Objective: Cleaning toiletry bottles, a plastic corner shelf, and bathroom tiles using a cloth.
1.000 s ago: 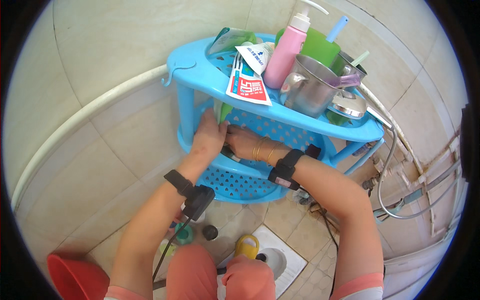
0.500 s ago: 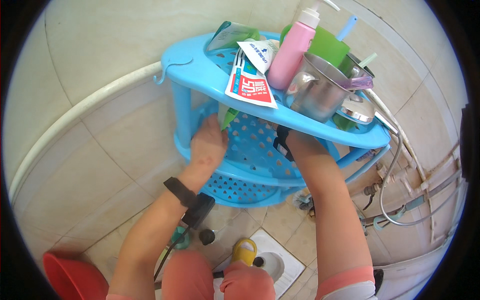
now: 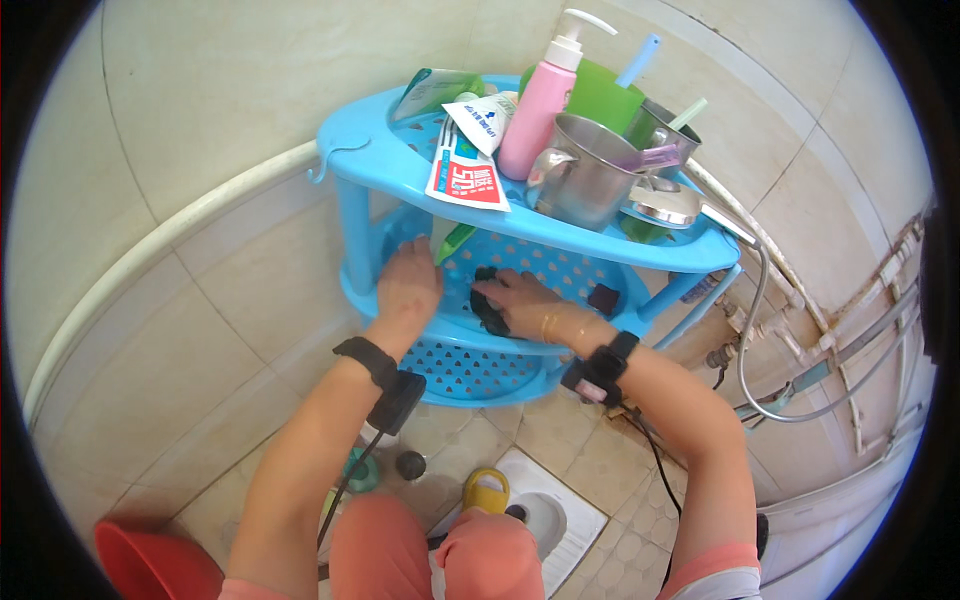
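My right hand (image 3: 520, 303) is on the middle tier of the blue corner shelf (image 3: 400, 205), closed on a bunched black cloth (image 3: 487, 302) pressed against the tier's perforated surface. At the left end of the same tier is my left hand (image 3: 408, 285), its fingers pointing away beside a green-tipped, tube-like item (image 3: 456, 243). Whether they grip anything is unclear. A small dark square piece (image 3: 603, 298) lies on the tier to the right of my right hand.
Crowding the top tier are a pink pump bottle (image 3: 540, 115), a steel mug (image 3: 585, 180), a green container (image 3: 602, 95), a red-and-white tube (image 3: 468, 185) and a round metal lid (image 3: 665, 205). A shower hose (image 3: 745, 365) hangs at right; a red basin (image 3: 150, 565) stands lower left.
My right hand has come out from under the top tier toward me and left, bringing the black cloth into sight. My left hand stays at the tier's left end. The view has shifted slightly.
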A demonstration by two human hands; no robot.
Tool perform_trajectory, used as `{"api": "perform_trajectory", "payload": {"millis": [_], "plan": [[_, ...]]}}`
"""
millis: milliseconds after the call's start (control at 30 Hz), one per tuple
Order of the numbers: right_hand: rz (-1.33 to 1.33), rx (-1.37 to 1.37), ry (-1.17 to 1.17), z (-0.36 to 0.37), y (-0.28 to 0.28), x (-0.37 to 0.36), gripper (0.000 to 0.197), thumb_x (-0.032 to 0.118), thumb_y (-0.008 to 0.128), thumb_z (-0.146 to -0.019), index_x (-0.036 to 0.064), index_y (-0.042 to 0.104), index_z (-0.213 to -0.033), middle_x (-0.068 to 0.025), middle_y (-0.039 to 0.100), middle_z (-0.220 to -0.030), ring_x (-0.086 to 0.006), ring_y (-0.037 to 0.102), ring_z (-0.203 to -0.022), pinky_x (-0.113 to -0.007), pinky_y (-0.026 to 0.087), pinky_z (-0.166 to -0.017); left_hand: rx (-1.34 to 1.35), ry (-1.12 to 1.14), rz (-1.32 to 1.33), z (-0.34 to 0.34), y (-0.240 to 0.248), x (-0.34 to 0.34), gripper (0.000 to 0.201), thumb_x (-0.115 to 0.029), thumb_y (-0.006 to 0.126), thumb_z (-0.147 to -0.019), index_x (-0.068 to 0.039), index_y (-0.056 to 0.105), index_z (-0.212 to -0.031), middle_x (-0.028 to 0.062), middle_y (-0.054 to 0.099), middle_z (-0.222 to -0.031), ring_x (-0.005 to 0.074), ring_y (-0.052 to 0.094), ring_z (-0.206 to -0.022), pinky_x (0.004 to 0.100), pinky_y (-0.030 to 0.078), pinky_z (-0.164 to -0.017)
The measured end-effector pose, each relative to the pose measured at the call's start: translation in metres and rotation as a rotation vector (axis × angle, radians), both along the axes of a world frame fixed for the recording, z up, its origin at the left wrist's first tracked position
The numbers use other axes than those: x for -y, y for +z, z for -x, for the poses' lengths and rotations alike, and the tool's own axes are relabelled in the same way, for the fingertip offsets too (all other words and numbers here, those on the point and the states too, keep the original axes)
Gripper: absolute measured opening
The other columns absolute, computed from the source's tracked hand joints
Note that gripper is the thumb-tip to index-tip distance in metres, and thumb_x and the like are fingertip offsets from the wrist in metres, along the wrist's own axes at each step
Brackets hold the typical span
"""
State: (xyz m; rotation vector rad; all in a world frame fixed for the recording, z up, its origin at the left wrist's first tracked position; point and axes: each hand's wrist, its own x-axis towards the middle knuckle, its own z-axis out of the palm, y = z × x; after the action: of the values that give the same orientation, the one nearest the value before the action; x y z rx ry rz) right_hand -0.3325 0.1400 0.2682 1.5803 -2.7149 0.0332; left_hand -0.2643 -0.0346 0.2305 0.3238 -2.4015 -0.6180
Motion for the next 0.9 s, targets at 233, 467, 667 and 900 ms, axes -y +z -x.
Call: {"api": "perform_trajectory", "payload": {"millis": [233,467,667,900], "plan": [[0.260,0.006,-0.098,-0.020,-0.017,-0.032,0.055,0.008,0.053,-0.075,0.0144,0.039,-0.127,-0.0190,0.049,-0.113,-0.0399,0.051,-0.094,-0.044,0.043,-0.084,0.235,0.054,0.137,0.031,0.005,0.016,0.035,-0.021,0.059,-0.075,-0.003,0.049,-0.104,0.0145,0.056,-0.096,0.0304,0.055,-0.092,0.0403,0.046,-0.077],[0.520,-0.001,-0.267,-0.021,-0.033,-0.035,0.057,0.011,0.060,-0.071,0.0091,0.039,-0.124,-0.0175,0.050,-0.112,-0.0374,0.051,-0.094,-0.044,0.046,-0.079,0.119,-0.007,0.315,0.006,0.026,-0.032,0.052,-0.029,0.063,-0.074,-0.004,0.047,-0.116,0.0133,0.048,-0.118,0.0293,0.042,-0.114,0.0461,0.034,-0.093],[0.573,0.008,-0.251,-0.016,-0.016,-0.059,0.049,0.007,0.060,-0.071,0.0065,0.044,-0.118,-0.0190,0.051,-0.108,-0.0389,0.050,-0.097,-0.044,0.043,-0.083,0.069,-0.441,0.058,-0.008,0.013,-0.072,0.052,-0.027,0.058,-0.080,-0.004,0.042,-0.124,0.0144,0.046,-0.123,0.0334,0.039,-0.118,0.0484,0.032,-0.096],[0.491,0.015,-0.496,-0.010,-0.012,-0.073,0.050,0.020,0.061,-0.071,0.0109,0.046,-0.118,-0.0169,0.053,-0.106,-0.0371,0.050,-0.098,-0.044,0.041,-0.085,0.094,-0.224,0.267,-0.008,0.009,-0.068,0.043,-0.027,0.056,-0.081,-0.013,0.049,-0.121,0.0131,0.042,-0.128,0.0316,0.034,-0.123,0.0526,0.024,-0.101]]}}
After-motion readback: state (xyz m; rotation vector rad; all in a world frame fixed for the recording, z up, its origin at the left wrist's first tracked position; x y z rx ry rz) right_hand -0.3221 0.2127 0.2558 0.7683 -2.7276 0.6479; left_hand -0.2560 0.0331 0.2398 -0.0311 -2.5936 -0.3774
